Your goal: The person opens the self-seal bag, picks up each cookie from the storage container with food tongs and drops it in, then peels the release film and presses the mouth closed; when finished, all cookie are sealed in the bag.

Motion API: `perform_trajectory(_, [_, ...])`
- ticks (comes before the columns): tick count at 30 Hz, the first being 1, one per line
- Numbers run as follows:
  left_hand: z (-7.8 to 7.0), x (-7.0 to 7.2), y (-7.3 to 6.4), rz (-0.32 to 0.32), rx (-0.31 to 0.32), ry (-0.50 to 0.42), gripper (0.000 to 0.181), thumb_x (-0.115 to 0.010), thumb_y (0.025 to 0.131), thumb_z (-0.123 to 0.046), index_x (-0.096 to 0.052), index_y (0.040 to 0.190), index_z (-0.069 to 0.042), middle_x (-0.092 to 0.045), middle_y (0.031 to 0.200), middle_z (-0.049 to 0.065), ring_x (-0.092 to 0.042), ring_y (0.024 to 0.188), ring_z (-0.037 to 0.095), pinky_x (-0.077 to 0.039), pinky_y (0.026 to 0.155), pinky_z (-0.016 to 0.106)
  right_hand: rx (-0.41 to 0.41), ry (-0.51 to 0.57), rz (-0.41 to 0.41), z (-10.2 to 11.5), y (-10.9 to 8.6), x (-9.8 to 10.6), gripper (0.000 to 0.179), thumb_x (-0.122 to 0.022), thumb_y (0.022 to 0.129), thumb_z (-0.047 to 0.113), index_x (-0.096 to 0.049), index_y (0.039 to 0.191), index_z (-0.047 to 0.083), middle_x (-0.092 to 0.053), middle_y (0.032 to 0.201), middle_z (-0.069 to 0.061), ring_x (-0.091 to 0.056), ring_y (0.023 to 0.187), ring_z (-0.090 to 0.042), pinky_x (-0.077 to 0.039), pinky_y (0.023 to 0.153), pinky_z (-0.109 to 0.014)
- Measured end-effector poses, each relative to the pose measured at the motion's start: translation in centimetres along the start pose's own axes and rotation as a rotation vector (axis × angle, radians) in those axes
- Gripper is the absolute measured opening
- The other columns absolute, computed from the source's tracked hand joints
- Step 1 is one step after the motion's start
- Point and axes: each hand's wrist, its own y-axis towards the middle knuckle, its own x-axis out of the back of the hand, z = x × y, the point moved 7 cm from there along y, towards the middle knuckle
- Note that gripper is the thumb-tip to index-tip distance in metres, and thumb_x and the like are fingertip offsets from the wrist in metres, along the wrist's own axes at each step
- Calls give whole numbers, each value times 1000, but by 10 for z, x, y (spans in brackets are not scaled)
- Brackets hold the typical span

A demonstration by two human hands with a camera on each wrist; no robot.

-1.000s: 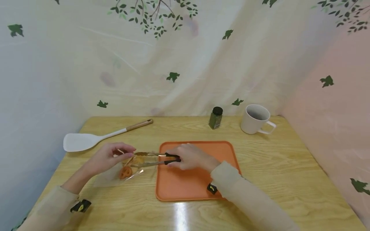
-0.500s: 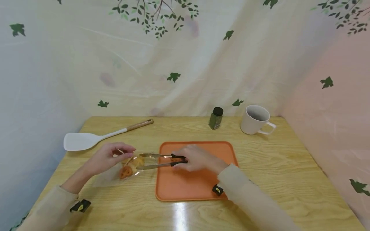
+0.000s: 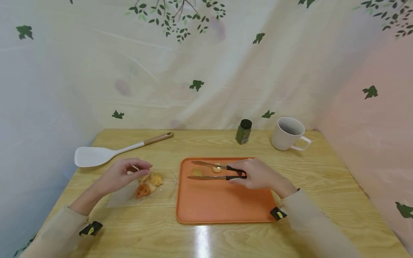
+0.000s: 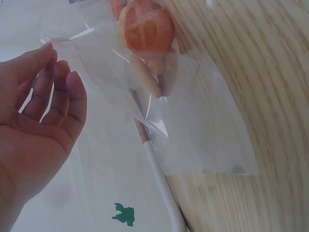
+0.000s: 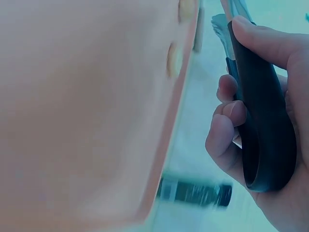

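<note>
My left hand pinches the edge of a clear plastic bag between thumb and forefinger. Inside the bag are several cookies, among them a brown pretzel-shaped cookie and a yellow flower-shaped cookie. My right hand grips the black handles of metal tongs, also seen in the right wrist view as dark handles. The tongs' arms stand apart above the orange tray. On the tray's far side lie two pale cookies, a left cookie and a right cookie, overlapped by the tongs.
A white spatula with a wooden handle end lies at the back left of the wooden table. Behind the tray stand a green spice jar with a black lid and a white mug. A leaf-patterned cloth hangs behind.
My right hand has carried the tongs rightward, from over the bag to over the tray, their arms now wider apart. Two cookies now show on the tray. My left hand stays at the bag.
</note>
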Motion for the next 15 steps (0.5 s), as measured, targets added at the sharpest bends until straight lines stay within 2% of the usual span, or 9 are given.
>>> perform_trajectory(2, [1, -1, 1, -4, -12, -2, 17, -73, 94, -4, -76, 110, -7, -74, 101, 9, -67, 88, 10, -58, 72, 30, -27, -20, -10, -13, -10, 3, 18, -75, 94, 35, -65, 100, 21, -37, 63, 10, -28, 52, -2, -26, 50, -23])
perform_trajectory(5, [1, -2, 1, -9, -26, -4, 18, -73, 93, -3, -76, 110, -7, -74, 100, 8, -67, 87, 10, -58, 71, 30, -68, -23, -15, -30, -25, 4, 17, -76, 94, 33, -62, 95, 24, -41, 63, 9, -32, 53, -2, -28, 50, -22])
perform_trajectory(10, [0, -3, 0, -8, -44, -23, 18, -73, 93, -2, -76, 110, -7, -74, 101, 9, -68, 86, 11, -59, 71, 30, -80, -33, -26, -43, -42, 6, 18, -76, 94, 33, -65, 101, 21, -44, 68, 14, -38, 56, -1, -34, 53, -23])
perform_trajectory(13, [0, -3, 1, -5, -47, -30, 18, -73, 93, -1, -76, 110, -7, -74, 102, 11, -69, 86, 12, -59, 71, 30, -75, -39, -35, -46, -47, 8, 22, -77, 93, 33, -68, 105, 17, -45, 70, 15, -41, 58, -2, -36, 54, -23])
perform_trajectory(15, [1, -4, 2, -3, -42, -26, 18, -72, 93, -1, -75, 110, -6, -74, 103, 12, -69, 86, 12, -59, 71, 30, -74, -45, -40, -49, -48, 9, 22, -77, 92, 34, -68, 103, 18, -45, 70, 15, -41, 58, -2, -36, 54, -23])
